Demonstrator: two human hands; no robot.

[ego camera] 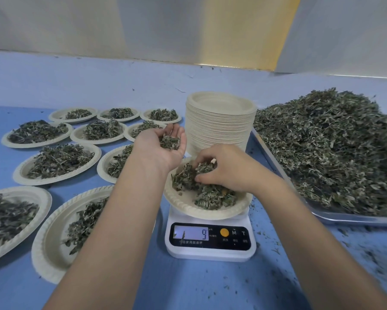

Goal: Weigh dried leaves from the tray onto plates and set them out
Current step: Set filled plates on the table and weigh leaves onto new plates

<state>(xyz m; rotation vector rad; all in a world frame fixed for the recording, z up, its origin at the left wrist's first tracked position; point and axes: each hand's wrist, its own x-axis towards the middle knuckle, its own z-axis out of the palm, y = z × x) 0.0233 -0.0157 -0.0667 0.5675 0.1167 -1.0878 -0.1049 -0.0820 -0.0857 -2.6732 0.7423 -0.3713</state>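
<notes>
A cream paper plate (183,203) with dried leaves (212,196) rests on a small white digital scale (210,242) whose display reads 9. My left hand (163,145) hovers palm up just above the plate's left rim, cupping a small clump of leaves. Over the plate, my right hand (223,168) pinches leaves in the pile with its fingertips. A metal tray (335,217) on the right carries a big heap of dried leaves (331,144).
A tall stack of unused paper plates (219,124) stands right behind the scale. Several filled plates (58,162) cover the blue table to the left, one (54,233) close under my left forearm. Leaf crumbs litter the table at the right front.
</notes>
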